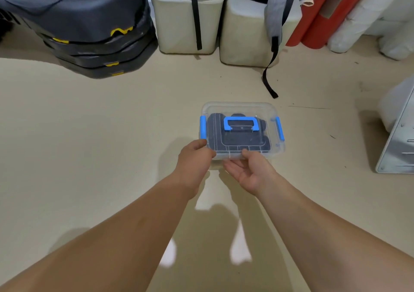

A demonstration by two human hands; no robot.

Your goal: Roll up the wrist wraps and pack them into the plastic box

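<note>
A clear plastic box (240, 108) with a blue carry handle (241, 123) and blue side clips sits on the beige floor, its lid on. Dark rolled wrist wraps (215, 135) show through the lid. My left hand (194, 159) grips the box's near left corner, thumb on the lid. My right hand (248, 170) is palm up at the near edge, its fingers under or against the box's front rim and the thumb touching the lid.
Stacked black cases with yellow marks (94, 36) stand at the back left. Two cream blocks (186, 20) with a grey backpack and its hanging strap (270, 76) are behind the box. Red rolls (318, 18) lean at the back right. A grey metal unit (396, 135) stands on the right.
</note>
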